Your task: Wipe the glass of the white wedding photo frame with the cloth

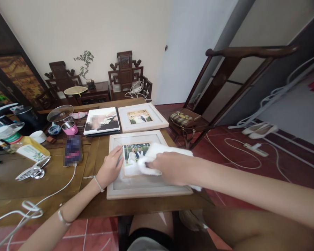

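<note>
A light wooden picture frame (149, 190) lies flat at the near edge of the table, with a wedding photo (129, 167) set in its middle. My right hand (174, 167) presses a bunched white cloth (157, 150) onto the glass over the photo's right part, its fingers closed round the cloth. Across the left side of the frame rests my left hand (110, 166), its fingers stretched out toward the photo's left edge. Part of the photo and the frame's right side are hidden by the cloth and my right arm.
Behind lie a second framed photo (157, 118) and a photo album (102, 122). To the left on the table (94, 205) are a phone (72, 150) on a white cable, a pink cup (69, 128), scissors (38, 170) and an oil bottle (28, 148). A wooden chair (219, 80) holding a bag stands right.
</note>
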The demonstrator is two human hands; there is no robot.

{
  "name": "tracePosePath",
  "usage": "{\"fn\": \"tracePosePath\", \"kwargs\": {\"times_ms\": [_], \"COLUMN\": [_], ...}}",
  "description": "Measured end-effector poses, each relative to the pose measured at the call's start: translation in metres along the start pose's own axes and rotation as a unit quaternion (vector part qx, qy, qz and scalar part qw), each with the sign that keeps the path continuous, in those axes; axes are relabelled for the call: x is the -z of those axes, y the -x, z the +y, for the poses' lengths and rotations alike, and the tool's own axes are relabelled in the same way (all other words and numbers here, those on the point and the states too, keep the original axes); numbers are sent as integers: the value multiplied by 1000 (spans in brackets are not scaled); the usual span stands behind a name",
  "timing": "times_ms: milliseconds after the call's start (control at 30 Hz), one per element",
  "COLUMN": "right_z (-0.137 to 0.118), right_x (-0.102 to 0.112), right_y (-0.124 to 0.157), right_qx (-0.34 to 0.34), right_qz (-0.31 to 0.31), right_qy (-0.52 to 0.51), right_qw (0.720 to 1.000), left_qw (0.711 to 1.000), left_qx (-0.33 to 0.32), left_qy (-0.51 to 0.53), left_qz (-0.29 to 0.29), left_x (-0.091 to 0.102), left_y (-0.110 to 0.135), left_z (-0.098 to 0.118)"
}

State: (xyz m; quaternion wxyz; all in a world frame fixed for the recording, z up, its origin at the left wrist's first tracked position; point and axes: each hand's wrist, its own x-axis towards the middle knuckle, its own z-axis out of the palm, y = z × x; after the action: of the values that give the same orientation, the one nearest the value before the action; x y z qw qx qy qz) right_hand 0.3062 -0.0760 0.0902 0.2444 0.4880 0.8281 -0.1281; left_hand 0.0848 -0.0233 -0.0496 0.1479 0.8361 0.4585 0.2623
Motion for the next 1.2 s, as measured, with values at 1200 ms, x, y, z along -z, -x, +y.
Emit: {"fn": "tracePosePath", "kwargs": {"times_ms": [1200], "right_z": [6], "right_x": [-2], "right_y": [-9], "right_qx": [97], "right_qz": [137], "right_qy": [-5], "right_qw": [986], "left_qw": [1000], "left_qx": [-4], "left_qy": [-8], "left_qz": [-13], "left_x": [-1], "left_y": [-1], "left_z": [-4]}}
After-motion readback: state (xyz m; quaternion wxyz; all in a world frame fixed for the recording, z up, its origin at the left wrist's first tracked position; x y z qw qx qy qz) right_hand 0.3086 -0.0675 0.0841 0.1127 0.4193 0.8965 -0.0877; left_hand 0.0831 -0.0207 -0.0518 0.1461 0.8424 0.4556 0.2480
